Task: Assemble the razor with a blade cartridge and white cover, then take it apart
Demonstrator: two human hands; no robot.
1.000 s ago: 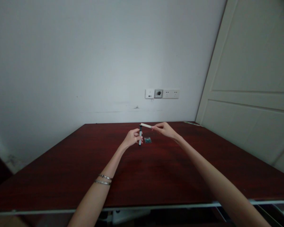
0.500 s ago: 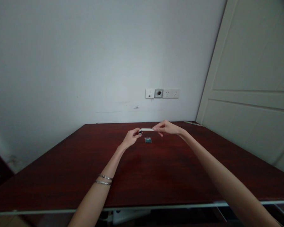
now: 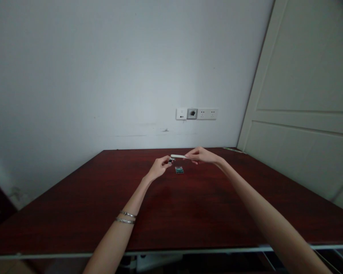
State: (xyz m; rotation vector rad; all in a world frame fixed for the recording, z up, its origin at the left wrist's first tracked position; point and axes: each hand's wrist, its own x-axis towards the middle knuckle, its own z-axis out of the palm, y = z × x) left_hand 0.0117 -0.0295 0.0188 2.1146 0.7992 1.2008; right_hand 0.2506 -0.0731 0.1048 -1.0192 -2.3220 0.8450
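Note:
Far out over the dark red table (image 3: pixel 188 213), both my hands meet. My left hand (image 3: pixel 159 168) is closed in a pinch on a small dark piece (image 3: pixel 170 160) at its fingertips. My right hand (image 3: pixel 201 155) pinches the end of a thin white stick-like object (image 3: pixel 178 156) held level, its free end touching the dark piece. A small teal box (image 3: pixel 179 169) lies on the table just below and between the hands. Two thin bracelets (image 3: pixel 126 217) sit on my left forearm.
A white wall stands behind the table, with a row of sockets (image 3: pixel 196 113) above the far edge. A pale panelled door (image 3: pixel 303 114) closes the right side. The table's near edge has a light trim (image 3: pixel 188 251).
The marker-like body held upright in my left hand a second ago is gone from sight; only a small dark piece shows there. The white stick has levelled out and both hands stay close together.

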